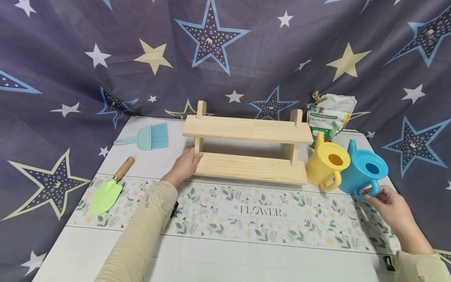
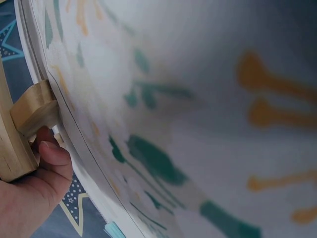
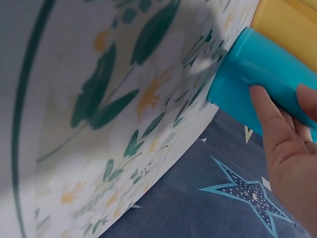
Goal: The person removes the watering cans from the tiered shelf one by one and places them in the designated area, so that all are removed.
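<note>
A two-tier wooden shelf [image 1: 251, 168] stands at the back middle of the table. My left hand [image 1: 184, 164] holds its left end by the lower board, thumb toward the upright; in the left wrist view the fingers curl at the wooden end piece [image 2: 37, 106]. On the right, my right hand [image 1: 392, 209] pinches the handle of a blue watering can [image 1: 363, 160]. The right wrist view has thumb and fingers around that handle, with the can's blue body [image 3: 267, 64] beyond. A yellow watering can [image 1: 322, 162] sits between the blue one and the shelf.
A white and green bag [image 1: 332, 113] with a metal clip stands behind the cans. To the left lie a teal hand brush [image 1: 144, 137] and a green trowel [image 1: 107, 196] with a wooden handle. A flower-print band [image 1: 260, 223] crosses the table; a star-patterned cloth [image 1: 246, 51] hangs behind.
</note>
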### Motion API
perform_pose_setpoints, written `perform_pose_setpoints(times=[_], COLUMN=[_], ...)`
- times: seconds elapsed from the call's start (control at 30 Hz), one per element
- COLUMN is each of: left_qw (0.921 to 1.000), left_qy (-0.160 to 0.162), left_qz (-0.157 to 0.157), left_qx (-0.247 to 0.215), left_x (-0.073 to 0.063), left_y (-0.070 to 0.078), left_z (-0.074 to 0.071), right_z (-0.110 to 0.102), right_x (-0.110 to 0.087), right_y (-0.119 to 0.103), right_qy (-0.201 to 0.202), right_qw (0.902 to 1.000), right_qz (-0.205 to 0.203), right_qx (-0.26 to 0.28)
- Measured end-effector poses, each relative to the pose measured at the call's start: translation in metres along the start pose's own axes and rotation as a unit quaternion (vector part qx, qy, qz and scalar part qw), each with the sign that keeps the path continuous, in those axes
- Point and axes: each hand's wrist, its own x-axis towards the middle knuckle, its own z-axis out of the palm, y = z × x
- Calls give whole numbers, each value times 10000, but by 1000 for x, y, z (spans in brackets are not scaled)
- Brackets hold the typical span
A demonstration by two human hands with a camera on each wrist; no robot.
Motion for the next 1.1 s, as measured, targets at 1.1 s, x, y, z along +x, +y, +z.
perform_pose_setpoints(times=[1.1], left_qw=[9985], left_qy=[366], left_qz=[328], left_qx=[233], left_x=[-5], left_y=[-1], left_z=[-7], right_z=[-14], right_x=[-30], right_y=[-52], right_qy=[1750], right_qw=[9791], right_qz=[983], right_qx=[-322])
